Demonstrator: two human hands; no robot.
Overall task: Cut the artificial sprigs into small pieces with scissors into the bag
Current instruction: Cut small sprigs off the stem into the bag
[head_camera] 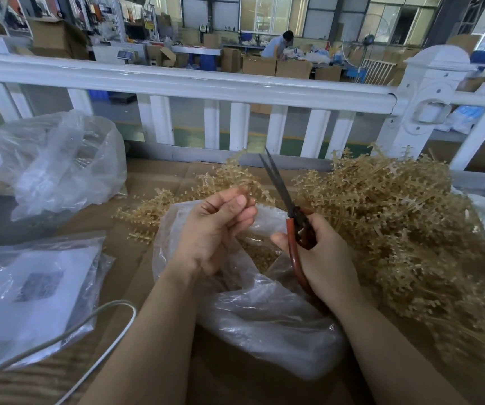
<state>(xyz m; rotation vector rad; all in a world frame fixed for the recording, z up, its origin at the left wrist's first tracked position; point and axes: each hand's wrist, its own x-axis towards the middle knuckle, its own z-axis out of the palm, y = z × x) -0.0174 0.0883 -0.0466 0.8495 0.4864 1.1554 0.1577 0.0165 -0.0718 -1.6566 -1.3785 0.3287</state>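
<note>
My left hand (pixel 216 229) pinches the end of a tan artificial sprig (pixel 232 178) that stretches up and away over the open clear plastic bag (pixel 267 314). My right hand (pixel 320 255) grips red-handled scissors (pixel 292 229), whose dark blades point up and away, slightly parted, just right of the held sprig. Cut tan pieces (pixel 260 252) lie inside the bag between my hands. A large heap of uncut sprigs (pixel 396 217) covers the right side of the cardboard surface (pixel 136 276).
A crumpled clear bag (pixel 60 168) lies at the far left and a flat bag holding a printed sheet (pixel 31 290) at the near left, with a white cable (pixel 95 325) across it. A white railing (pixel 206 83) runs behind the work surface. A person works far behind.
</note>
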